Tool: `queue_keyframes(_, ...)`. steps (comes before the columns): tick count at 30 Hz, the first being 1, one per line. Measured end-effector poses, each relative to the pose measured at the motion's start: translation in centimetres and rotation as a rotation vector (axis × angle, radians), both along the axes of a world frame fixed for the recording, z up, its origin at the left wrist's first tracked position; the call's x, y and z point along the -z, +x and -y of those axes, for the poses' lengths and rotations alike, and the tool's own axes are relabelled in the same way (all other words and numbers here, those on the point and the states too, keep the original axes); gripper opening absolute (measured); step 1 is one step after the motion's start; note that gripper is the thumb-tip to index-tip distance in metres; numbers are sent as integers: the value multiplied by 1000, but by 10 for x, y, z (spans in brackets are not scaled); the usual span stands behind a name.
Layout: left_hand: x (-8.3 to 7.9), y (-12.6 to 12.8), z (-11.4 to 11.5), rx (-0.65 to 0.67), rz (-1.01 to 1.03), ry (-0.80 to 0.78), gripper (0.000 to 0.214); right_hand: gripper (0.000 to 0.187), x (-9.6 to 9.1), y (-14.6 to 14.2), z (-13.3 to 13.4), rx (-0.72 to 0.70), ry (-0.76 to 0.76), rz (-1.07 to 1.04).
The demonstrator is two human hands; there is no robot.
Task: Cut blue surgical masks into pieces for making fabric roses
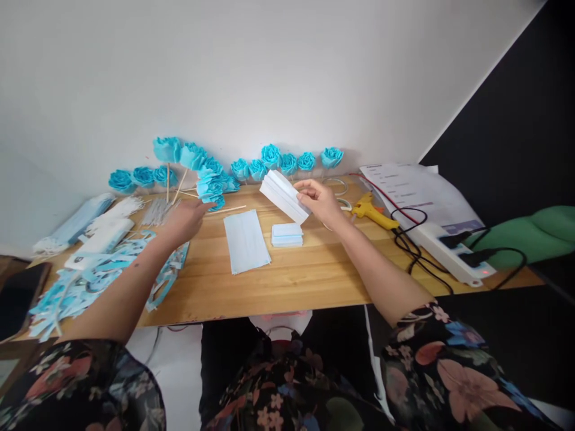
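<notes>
My right hand (318, 202) holds a pale, pleated face-mask sheet (284, 196), pinched at its right end between thumb and fingers above the table. Below it lies a small stack of folded mask pieces (287, 235). To the left of that stack is a flat, light-blue mask sheet (247, 241). My left hand (185, 220) is over the left part of the table, its fingertips close to a cluster of blue paper-like flowers (211, 185). Its lower fingers are hidden, so whether it grips anything is unclear. A bundle of thin white strips (156, 212) lies just behind it.
More blue flowers (271, 157) stand along the wall. Blue scraps (67, 293), a white device (99, 242), stacked masks (79, 221) and a phone (22, 293) are at left. At right lie a yellow glue gun (374, 212), cables, papers (413, 194) and a power strip (449, 254).
</notes>
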State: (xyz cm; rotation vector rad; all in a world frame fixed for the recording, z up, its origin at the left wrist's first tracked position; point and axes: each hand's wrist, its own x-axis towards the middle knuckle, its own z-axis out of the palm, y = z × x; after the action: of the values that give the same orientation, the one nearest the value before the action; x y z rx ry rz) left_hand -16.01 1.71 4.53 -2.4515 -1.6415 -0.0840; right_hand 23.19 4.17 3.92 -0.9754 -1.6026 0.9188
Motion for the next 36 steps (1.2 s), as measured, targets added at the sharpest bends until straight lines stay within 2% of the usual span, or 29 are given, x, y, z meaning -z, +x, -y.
queue_keyframes(3, -7, 0, 2, 4, 95, 40, 54, 27, -1, 2, 3, -13, -18, -21)
queue_keyframes(5, -9, 17, 10, -2, 327, 116, 48, 29, -3, 0, 5, -33, -38, -52)
queue_keyframes(6, -10, 31, 16, 11, 481, 103, 43, 30, -5, -2, 7, -47, -52, -75)
queue_keyframes(8, -9, 66, 28, 12, 832, -61, 42, 34, -9, -7, 12, -88, -93, -141)
queue_keyframes(12, -9, 136, 44, -41, 1590, -565, 68, 49, -13, -17, 24, -181, -215, -266)
queue_keyframes(13, -10, 148, 44, -20, 1711, -675, 69, 52, -13, -19, 26, -201, -238, -282)
queue_keyframes(15, -11, 163, 41, 29, 1858, -794, 62, 60, -12, -21, 28, -236, -271, -303)
queue_keyframes(17, -11, 170, 33, 29, 1928, -772, 51, 66, -11, -22, 28, -268, -298, -325)
queue_keyframes(21, -10, 170, 16, -45, 1961, -527, 33, 74, -7, -23, 25, -312, -365, -386)
queue_keyframes(23, -10, 168, 15, -40, 1909, -444, 32, 69, -5, -24, 24, -355, -414, -419)
queue_keyframes(26, -9, 167, 19, -4, 1790, -433, 31, 57, 0, -26, 22, -411, -464, -451)
queue_keyframes(28, -6, 167, 22, 14, 1730, -449, 30, 54, 4, -27, 22, -349, -444, -437)
queue_keyframes(31, 3, 165, 25, -5, 1686, -425, 28, 45, 9, -28, 22, -117, -299, -349)
queue_keyframes(33, 9, 162, 24, -46, 1675, -340, 26, 40, 10, -28, 23, -7, -181, -272)
queue_keyframes(36, 14, 157, 22, -96, 1690, -187, 24, 38, 10, -28, 25, 39, -115, -207)
